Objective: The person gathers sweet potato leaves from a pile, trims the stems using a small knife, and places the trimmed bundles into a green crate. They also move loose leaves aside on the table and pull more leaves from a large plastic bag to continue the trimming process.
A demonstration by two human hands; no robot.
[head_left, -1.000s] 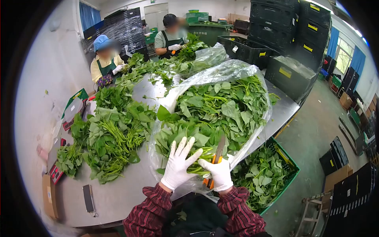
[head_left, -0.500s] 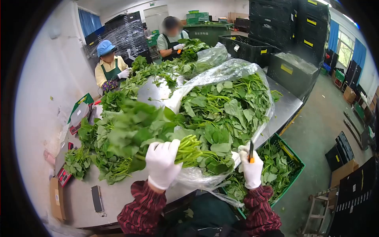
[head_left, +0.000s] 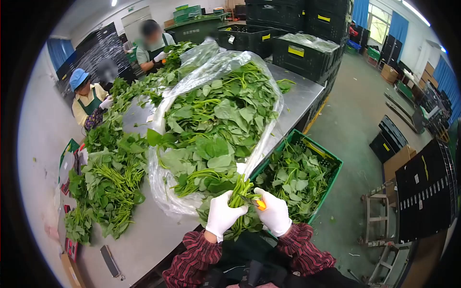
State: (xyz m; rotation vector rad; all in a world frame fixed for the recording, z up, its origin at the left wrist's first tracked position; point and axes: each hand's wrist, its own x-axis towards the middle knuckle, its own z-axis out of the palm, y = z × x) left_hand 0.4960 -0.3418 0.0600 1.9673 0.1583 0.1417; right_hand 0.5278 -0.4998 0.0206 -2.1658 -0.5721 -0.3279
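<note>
My left hand (head_left: 224,214), in a white glove, is closed round the stems of a bunch of leafy greens (head_left: 239,191). Close beside it on the right, my gloved right hand (head_left: 274,211) grips an orange-handled knife (head_left: 260,204) whose dark blade lies against the stems. Just beyond both hands, a large clear plastic bag (head_left: 161,189) full of greens lies open on the metal table (head_left: 139,245). A green crate (head_left: 331,185) with more leaves in it stands to the right, below the table edge.
Loose greens (head_left: 108,192) cover the table's left part, near a phone (head_left: 110,261). Two co-workers, one in a blue cap (head_left: 79,78) and one farther back (head_left: 152,50), handle greens. Black crates (head_left: 300,57) stand at the table's far right. A metal step frame (head_left: 377,218) is at right.
The view has turned right. My left hand has brought the bunch from over the table to near my body, and the knife in my right hand has come to its stems.
</note>
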